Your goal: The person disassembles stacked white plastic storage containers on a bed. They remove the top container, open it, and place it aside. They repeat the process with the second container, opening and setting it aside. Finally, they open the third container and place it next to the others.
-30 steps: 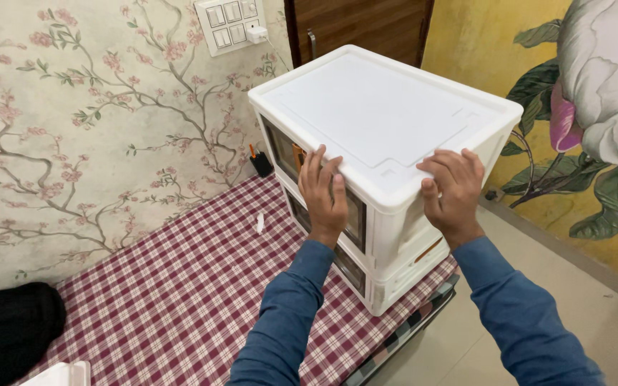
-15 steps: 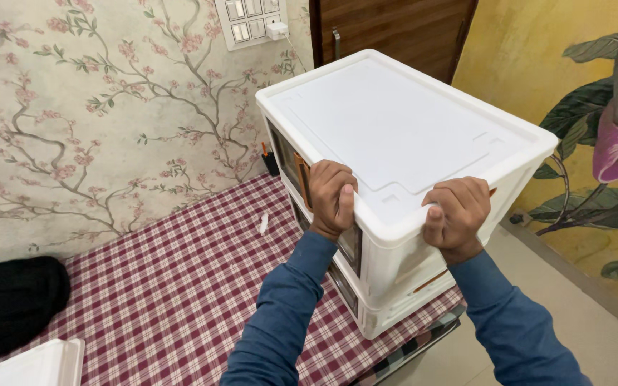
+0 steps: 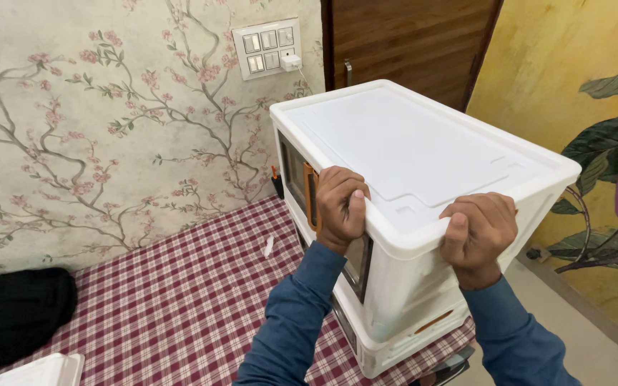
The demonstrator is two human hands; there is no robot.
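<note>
Two hands clamp the white storage box (image 3: 423, 164) rim: left hand (image 3: 341, 207), right hand (image 3: 477, 236). Rigid, bulky, prob. slick plastic; grip under lip.

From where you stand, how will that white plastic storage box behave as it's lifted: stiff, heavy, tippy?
The white storage box looks stiff: its moulded walls hold shape under the left hand and right hand. It is probably light for its bulk. Being tall and stacked at the checked cloth's edge, it may tip.
</note>
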